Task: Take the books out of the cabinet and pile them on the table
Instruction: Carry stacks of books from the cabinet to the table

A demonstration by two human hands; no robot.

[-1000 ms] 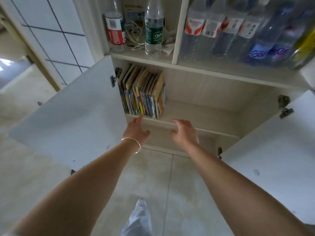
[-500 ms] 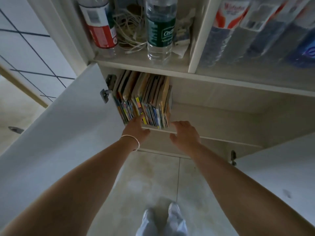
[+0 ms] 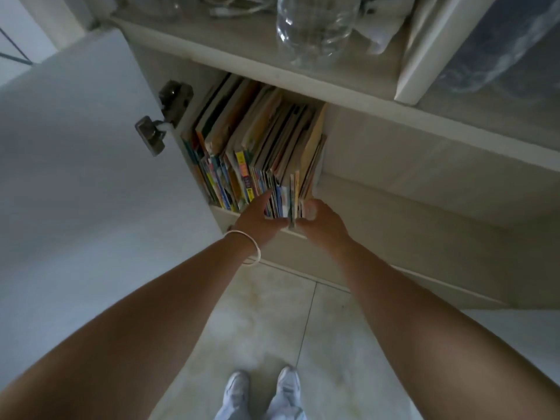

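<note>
Both hands have moved forward since the earlier frames and now reach the books [image 3: 260, 153], which stand upright in a row at the left end of the lower cabinet shelf [image 3: 378, 192], beside the open door [image 3: 91, 147]. The left hand [image 3: 257, 219], with a thin bracelet [image 3: 248, 247] at the wrist, has its fingers pushed in between the spines near the middle of the row. The right hand [image 3: 321, 222] is pressed on the right outer side of the row, its fingers curled around the last books. Together the hands squeeze a group of books between them. Before, the fingers only rested at the shelf edge. The camera is also closer: a clear bottle [image 3: 315, 28] on the upper shelf is partly cut off.
</note>
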